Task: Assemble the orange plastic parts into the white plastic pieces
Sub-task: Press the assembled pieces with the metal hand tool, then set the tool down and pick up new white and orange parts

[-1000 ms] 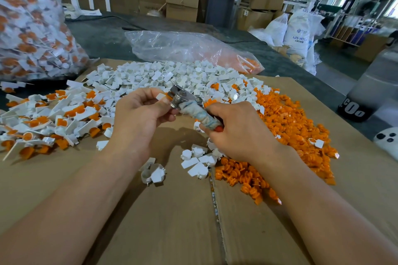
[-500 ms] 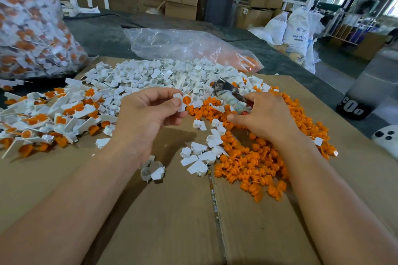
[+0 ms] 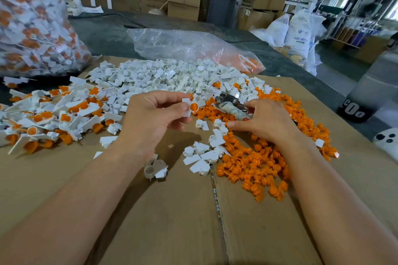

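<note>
Left hand point(image 3: 155, 118) is pinching an orange-filled white piece point(image 3: 189, 107); right hand point(image 3: 267, 120), gripping a metal tool point(image 3: 230, 105), is lying nearer, fingers point(image 3: 238, 123) touching the orange parts point(image 3: 258, 168).

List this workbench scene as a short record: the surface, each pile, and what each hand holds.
Surface: cardboard sheet
Far pile: loose white pieces
Right pile: loose orange parts
Left pile: assembled pieces
Left hand: pinches a white piece with orange insert
Right hand: holds a metal tool over the orange parts
</note>
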